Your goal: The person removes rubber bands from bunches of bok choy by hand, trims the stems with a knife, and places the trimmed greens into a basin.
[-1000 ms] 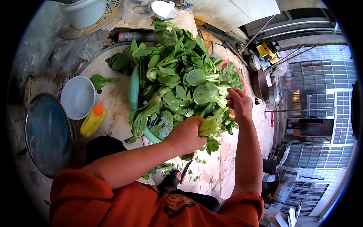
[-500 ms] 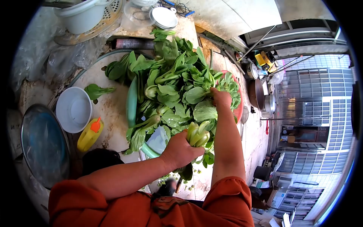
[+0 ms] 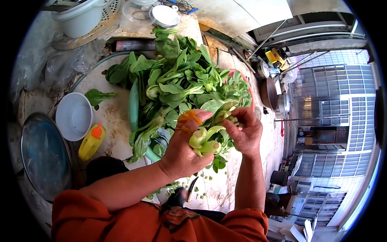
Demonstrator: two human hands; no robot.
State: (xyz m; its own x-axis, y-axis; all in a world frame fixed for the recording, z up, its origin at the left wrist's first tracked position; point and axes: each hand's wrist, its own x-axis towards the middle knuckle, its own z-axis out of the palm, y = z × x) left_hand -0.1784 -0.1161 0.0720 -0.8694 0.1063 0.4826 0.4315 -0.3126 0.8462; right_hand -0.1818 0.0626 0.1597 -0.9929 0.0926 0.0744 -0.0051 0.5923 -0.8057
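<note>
My left hand (image 3: 181, 151) is closed around a bunch of bok choy (image 3: 205, 141), pale cut bases facing up. Something orange (image 3: 188, 117) covers part of its fingers; I cannot make out what it is. Close beside it, my right hand (image 3: 248, 133) pinches another bok choy (image 3: 225, 112) near its base. Behind both hands rises a large heap of leafy bok choy (image 3: 173, 76), piled over a green basin (image 3: 134, 107). The lower part of that basin is hidden by leaves.
A red basin (image 3: 252, 97) with greens stands right of the heap. To the left are a white bowl (image 3: 74, 115), a yellow bottle (image 3: 92, 143) with an orange cap, and a metal basin (image 3: 44, 157). Trimmings (image 3: 201, 197) and a knife-like tool (image 3: 192, 188) lie on the floor.
My right hand has drawn back from the heap with a bok choy and is now beside my left hand. My left hand has turned slightly, still gripping its bunch.
</note>
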